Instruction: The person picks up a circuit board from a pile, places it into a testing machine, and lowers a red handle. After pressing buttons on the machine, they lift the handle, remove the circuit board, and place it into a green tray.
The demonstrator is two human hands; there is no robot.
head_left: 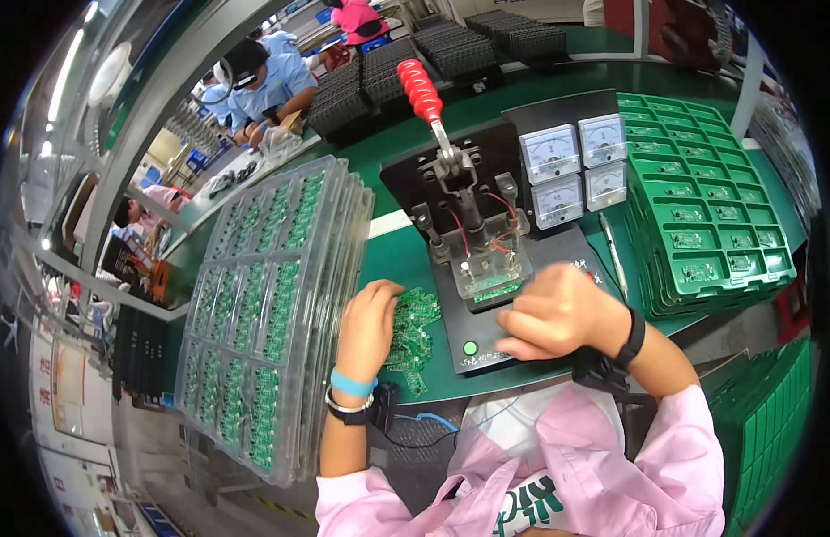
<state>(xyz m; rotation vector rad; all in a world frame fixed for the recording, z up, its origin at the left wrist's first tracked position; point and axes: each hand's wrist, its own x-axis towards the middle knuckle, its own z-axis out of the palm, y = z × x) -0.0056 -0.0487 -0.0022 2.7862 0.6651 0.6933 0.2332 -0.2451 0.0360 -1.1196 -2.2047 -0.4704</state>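
My left hand point(368, 324) is at the left edge of a loose pile of small green circuit boards point(415, 327), its fingers bent together and their tips hidden. Curled into a fist, my right hand point(558, 313) is just right of the front of a test fixture point(473, 242); whatever its fingers hold, if anything, is hidden. A green board point(497, 292) lies under the fixture's clear plate, which has red wires. The fixture's red-handled toggle clamp point(421, 89) stands upright. A green round button point(470, 347) sits on the black base.
Stacked clear trays point(280, 183) of boards stand at left, green compartment trays point(688, 285) at right. Several analog meters point(551, 154) are behind the fixture, with a pen point(613, 255) beside its base. Black racks point(451, 49) line the back; people in blue point(280, 85) work far left.
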